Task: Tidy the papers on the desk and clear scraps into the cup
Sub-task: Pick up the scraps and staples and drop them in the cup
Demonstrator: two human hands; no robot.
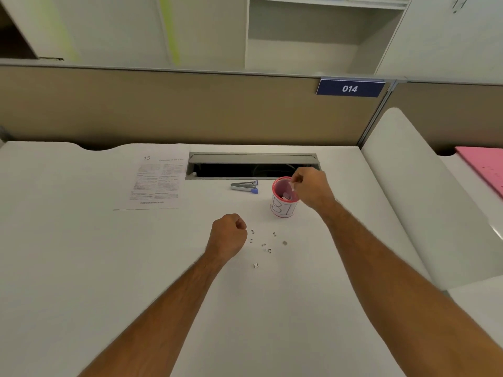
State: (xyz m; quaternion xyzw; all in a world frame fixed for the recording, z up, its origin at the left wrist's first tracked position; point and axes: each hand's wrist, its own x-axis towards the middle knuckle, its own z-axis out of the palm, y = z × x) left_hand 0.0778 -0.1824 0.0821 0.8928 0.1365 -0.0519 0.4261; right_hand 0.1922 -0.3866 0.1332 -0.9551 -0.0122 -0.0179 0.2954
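Head view: right hand (pixel 310 187) is held over the cup (pixel 283 201), fingers pinched on a small scrap above the rim; left hand (pixel 228 235) is rested on the bench (pixel 81 268), fingers curled, contents not discernible; scraps (pixel 264 244) are scattered just beside it, near the cup; papers (pixel 155 180) are laid flat at the far left. Scraps judged tiny, light, stiff, best taken by fingertip pinch.

Single head-mounted wide-angle view, looking forward and down from above the near edge of the surface (pixel 81 268). Both forearms enter from 6 o'clock. The partition (pixel 163 110) runs across at 12 o'clock, shelving (pixel 313 31) behind it. Straight edges bow toward the frame borders. No second view is provided.
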